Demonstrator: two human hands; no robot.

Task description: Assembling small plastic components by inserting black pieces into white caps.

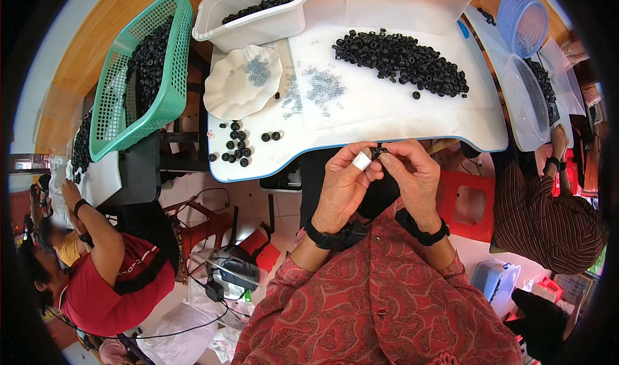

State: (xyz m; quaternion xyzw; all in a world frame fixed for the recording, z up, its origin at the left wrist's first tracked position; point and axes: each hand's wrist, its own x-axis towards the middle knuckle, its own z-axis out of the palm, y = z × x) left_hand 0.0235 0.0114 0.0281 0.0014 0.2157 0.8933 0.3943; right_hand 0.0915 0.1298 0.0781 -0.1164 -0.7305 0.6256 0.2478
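My left hand (346, 188) and my right hand (414, 181) meet just off the near edge of the white table. Their fingertips pinch one small black part (378, 151) between them, and the fingers hide most of it. White tape (362, 159) wraps a digit of the left hand. Beyond them on the table lies a big heap of small black round parts (400, 59). Tiny clear pieces (324, 90) are scattered left of it. A scalloped cream dish (222, 88) holds more clear pieces. Several black parts (240, 144) lie loose at the table's left corner.
A white tub (271, 27) with black parts stands behind the dish. A green basket (103, 123) of black parts is at left. Co-workers sit on both sides, one in a red shirt (119, 281). A red stool (465, 204) stands at right.
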